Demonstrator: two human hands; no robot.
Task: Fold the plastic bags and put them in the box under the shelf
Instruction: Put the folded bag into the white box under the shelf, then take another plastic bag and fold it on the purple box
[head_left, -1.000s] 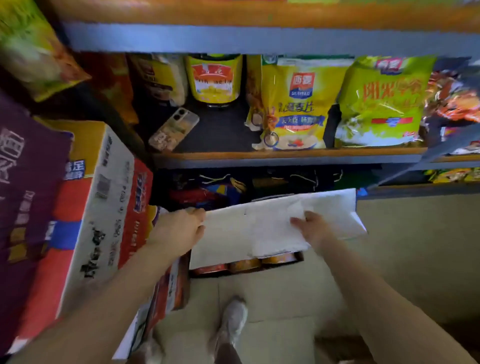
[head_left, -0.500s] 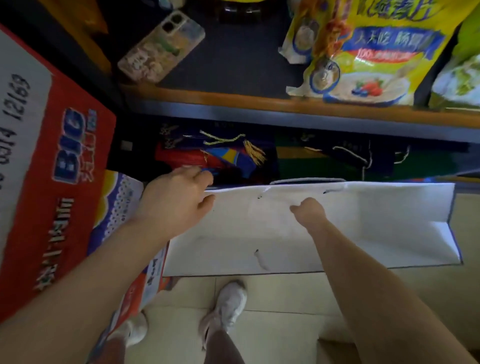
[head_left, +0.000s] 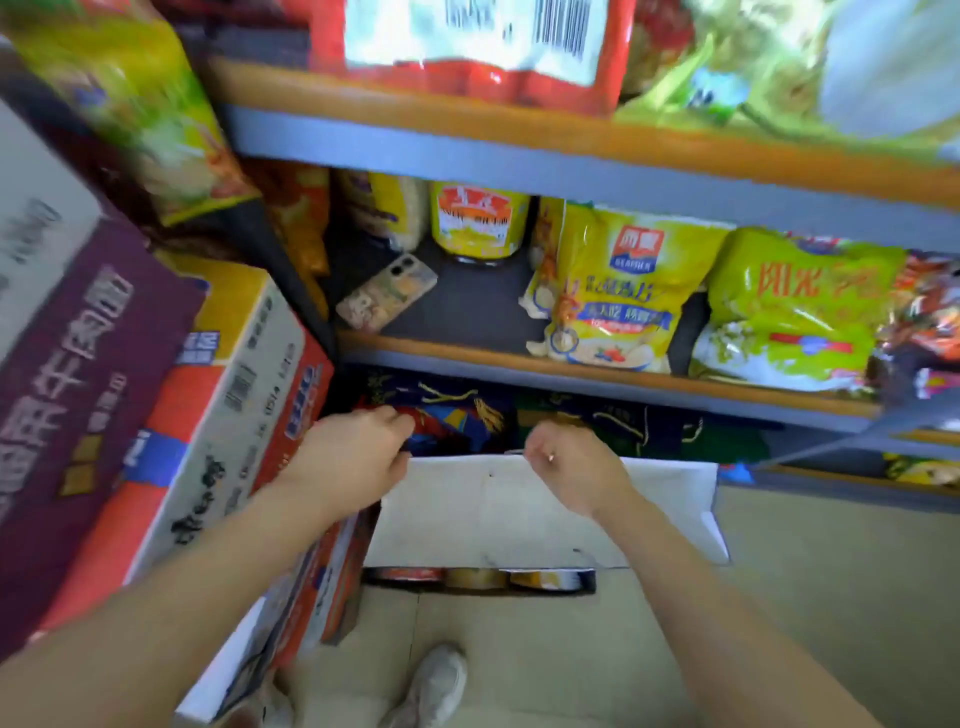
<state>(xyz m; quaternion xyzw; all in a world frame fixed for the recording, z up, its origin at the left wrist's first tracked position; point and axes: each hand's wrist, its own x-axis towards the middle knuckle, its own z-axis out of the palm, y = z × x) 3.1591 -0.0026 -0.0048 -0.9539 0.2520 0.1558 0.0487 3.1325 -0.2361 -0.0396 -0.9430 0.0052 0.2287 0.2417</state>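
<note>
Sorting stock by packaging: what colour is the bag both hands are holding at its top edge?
White bag, with a few small dark marks; head view.

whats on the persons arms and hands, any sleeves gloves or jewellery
Both forearms are bare as far as the frame shows: no sleeves, gloves or watch in view. The right hand has a small ring on one finger. The left hand shows nothing worn.
</note>
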